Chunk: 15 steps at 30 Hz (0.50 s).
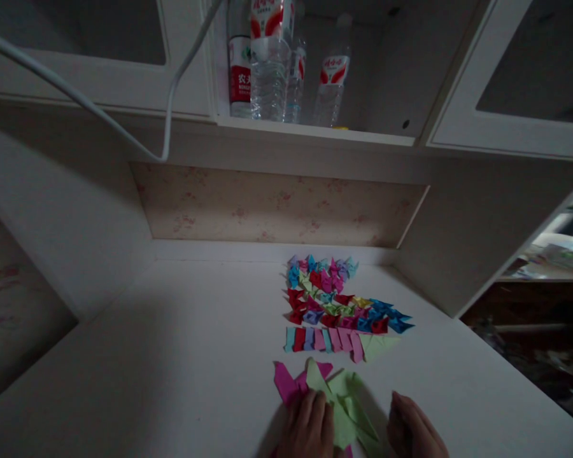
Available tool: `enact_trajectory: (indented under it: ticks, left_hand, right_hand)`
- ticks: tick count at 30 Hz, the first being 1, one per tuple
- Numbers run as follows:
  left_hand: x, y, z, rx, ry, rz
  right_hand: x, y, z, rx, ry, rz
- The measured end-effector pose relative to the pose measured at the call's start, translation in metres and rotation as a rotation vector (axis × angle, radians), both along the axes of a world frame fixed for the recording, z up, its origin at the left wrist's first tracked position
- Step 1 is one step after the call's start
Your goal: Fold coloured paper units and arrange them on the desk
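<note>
One left hand [309, 425] is resting, fingers together, clamp unclear, on green paper [347, 416] and magenta paper [285, 381], near on table [210, 369] | green paper is running far-left to near-right | right hand [415, 429] is curling apart rightward, grip unclear; left nearer

1. Pale green paper [341, 413]: creased and partly folded, with 1 narrow tip pointing away at its far left and a long folded flap slanting down toward its near right. It lies at the lower middle of the view, its near left part hidden.
2. Magenta paper [284, 383]: lies beneath the green, mostly covered. 2 angled ends show, 1 on each side of the green tip, plus a small corner nearer the bottom. Whether it is 1 piece cannot be told.
</note>
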<state>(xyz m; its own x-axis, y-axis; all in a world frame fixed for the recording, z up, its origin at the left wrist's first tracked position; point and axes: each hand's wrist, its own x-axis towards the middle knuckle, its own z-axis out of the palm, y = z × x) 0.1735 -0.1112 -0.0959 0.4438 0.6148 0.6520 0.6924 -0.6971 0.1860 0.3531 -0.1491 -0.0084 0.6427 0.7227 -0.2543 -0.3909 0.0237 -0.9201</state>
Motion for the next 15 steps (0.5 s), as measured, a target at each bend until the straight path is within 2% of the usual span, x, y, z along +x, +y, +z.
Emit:
enact_trajectory:
  ticks: [4,9,15]
  left_hand:
    - [-0.011,-0.005,0.008,-0.037,0.013,0.052]
    - [-0.046,-0.009,0.039,-0.12,0.177,0.036]
    - [-0.091,-0.013,0.066,-0.205,0.248,0.107]
  right_hand:
    - [-0.008,0.003,0.007,-0.037,0.04,0.041]
    - [-0.024,0.005,0.006,-0.015,0.044,0.061]
    - [-0.05,0.01,0.0,0.015,0.038,0.228]
